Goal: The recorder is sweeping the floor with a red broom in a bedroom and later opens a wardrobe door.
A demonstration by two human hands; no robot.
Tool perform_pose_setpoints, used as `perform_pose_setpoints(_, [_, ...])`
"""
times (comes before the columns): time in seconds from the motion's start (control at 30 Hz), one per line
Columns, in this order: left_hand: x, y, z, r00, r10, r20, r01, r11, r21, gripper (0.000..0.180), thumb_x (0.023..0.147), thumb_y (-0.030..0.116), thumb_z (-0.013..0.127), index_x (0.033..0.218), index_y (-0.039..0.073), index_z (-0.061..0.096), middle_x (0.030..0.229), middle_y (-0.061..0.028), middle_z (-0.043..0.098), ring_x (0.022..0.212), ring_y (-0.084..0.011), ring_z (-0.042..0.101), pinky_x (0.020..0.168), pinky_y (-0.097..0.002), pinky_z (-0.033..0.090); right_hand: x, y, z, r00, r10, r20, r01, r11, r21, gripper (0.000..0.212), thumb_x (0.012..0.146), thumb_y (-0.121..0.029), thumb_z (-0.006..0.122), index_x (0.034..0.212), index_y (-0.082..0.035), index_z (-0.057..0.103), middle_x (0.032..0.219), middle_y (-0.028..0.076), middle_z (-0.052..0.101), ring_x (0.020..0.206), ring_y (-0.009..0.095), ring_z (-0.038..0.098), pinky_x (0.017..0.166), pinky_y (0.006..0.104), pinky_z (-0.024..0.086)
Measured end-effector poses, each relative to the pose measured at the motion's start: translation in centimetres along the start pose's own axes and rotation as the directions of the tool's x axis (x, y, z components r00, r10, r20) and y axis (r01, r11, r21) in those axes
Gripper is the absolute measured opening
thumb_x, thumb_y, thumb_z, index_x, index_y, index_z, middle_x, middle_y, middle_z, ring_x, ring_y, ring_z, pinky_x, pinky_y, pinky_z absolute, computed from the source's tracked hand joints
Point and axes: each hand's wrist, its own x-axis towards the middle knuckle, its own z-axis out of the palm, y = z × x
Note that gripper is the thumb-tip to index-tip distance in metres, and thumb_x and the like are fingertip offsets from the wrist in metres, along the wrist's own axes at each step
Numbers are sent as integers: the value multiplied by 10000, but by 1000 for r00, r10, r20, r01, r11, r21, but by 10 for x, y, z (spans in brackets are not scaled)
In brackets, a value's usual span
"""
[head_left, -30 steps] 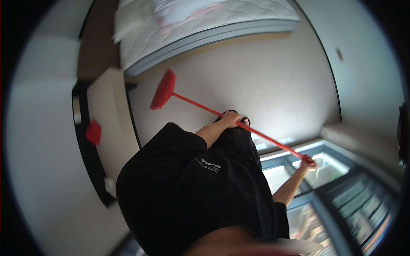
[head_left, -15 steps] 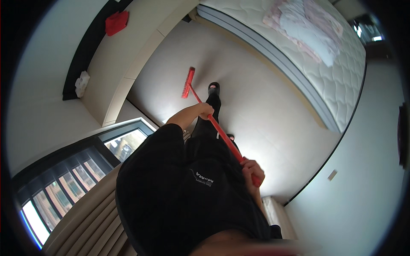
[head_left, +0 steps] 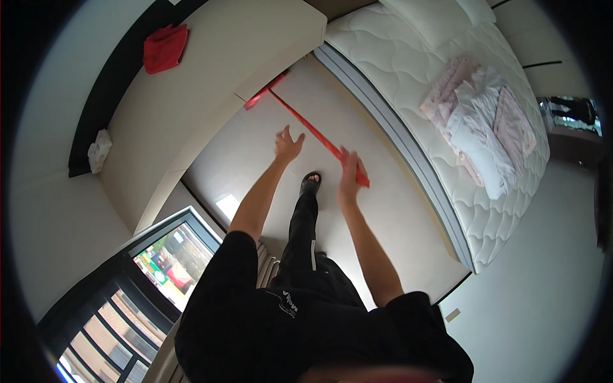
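A red broom reaches away from me across the grey floor, its wide head (head_left: 258, 97) against the base of the light cabinet. My right hand (head_left: 349, 173) is wrapped round the near end of the broom's red handle (head_left: 308, 126). Left of the handle, my left hand (head_left: 289, 144) hangs in the air with its fingers spread, holding nothing and apart from the handle. My foot in a dark sandal (head_left: 311, 180) stands on the floor below the hands.
A long light cabinet (head_left: 211, 70) runs along the left, with a red cloth (head_left: 165, 49) and a white tissue pack (head_left: 99, 151) on it. On the right stands a bed with a white mattress (head_left: 377, 57) and crumpled pink-white bedding (head_left: 482, 121). A window (head_left: 175, 265) is at lower left.
My left hand has let go of the handle and opened. My right hand has moved forward, still gripping the handle end, and the broom head has gone farther off to the cabinet base.
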Motion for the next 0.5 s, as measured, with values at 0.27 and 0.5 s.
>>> perform_pose_setpoints(0.27, [54, 59, 17, 858, -212, 469, 453, -122, -883, 534, 950, 518, 606, 1229, 67, 546, 1164, -134, 626, 1074, -300, 626, 867, -498, 516, 65, 14, 50, 877, -17, 479, 230, 891, -390, 267, 1044, -168, 581, 1151, 53, 685, 954, 50, 696, 800, 81, 577, 753, 227, 484])
perform_pose_setpoints(0.5, [17, 32, 136, 893, -212, 397, 380, 827, -414, 252, 842, 258, 679, 1007, 69, 656, 950, -90, 655, 928, -245, 644, 802, -459, 553, -9, -58, -78, 919, -48, 391, 192, 920, -340, 267, 1046, -163, 574, 1140, 52, 701, 873, 37, 682, 781, 85, 590, 736, 226, 479])
